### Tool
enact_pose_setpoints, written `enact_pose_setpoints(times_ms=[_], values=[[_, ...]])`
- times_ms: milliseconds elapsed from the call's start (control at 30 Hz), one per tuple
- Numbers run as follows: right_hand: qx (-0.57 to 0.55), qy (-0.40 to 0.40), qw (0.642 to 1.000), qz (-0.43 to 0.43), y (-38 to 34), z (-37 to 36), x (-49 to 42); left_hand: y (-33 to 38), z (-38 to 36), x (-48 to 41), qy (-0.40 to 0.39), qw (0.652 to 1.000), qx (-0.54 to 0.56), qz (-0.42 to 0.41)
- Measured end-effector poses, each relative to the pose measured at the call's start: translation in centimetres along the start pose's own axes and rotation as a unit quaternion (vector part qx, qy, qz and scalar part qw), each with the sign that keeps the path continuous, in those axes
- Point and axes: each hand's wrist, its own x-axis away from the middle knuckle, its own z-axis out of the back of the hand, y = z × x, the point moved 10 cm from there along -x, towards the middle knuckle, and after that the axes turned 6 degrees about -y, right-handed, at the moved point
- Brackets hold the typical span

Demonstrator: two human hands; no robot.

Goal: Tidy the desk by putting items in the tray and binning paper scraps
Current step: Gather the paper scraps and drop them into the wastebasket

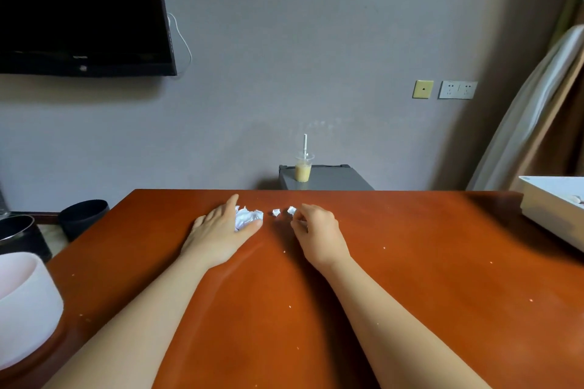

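On the red-brown desk (410,278) my left hand (221,230) lies with straight fingers, cupping a crumpled white paper wad (249,216) between index finger and thumb. A small paper scrap (276,212) lies loose just right of the wad. My right hand (317,230) has its fingers curled, pinching at another small scrap (291,210) with the index fingertip on it. The white tray (550,208) sits at the desk's right edge, partly out of view.
A black bin (83,216) stands on the floor off the desk's left side, with a second dark bin (19,238) nearer. A pale round container (28,303) sits at the desk's front left corner. A drink cup (303,169) stands on a grey cabinet behind the desk.
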Motion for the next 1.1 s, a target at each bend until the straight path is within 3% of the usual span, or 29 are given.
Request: enact_pose_setpoints(times_ms=[100, 167, 233, 333, 400, 800, 1100], values=[[-0.015, 0.015, 1.0, 0.013, -0.1, 0.0, -1.2, 1.3, -0.3, -0.6, -0.004, 1.0, 0.007, -0.027], [0.035, 0.01, 0.999, 0.031, -0.5, -0.5, -1.7, 1.8, -0.6, -1.1, -0.012, 0.999, 0.006, -0.05], [0.087, -0.045, 0.995, 0.035, -0.6, -1.9, -2.2, 2.1, -1.0, -1.7, -0.021, 0.997, 0.006, -0.074], [0.076, -0.151, 0.985, 0.041, -0.5, -4.6, -2.7, 2.7, -1.0, -2.0, -0.02, 0.994, 0.057, -0.095], [0.048, -0.166, 0.984, 0.052, -0.7, -5.1, -3.1, 3.3, -0.9, -1.8, -0.02, 0.99, 0.089, -0.106], [0.007, -0.066, 0.997, 0.046, -0.7, -2.8, -3.4, 2.6, -0.1, -2.1, 0.036, 0.992, 0.081, -0.087], [0.052, -0.052, 0.997, 0.021, -0.5, -2.4, -3.1, 2.3, 1.2, -1.6, 0.068, 0.984, 0.129, -0.104]])
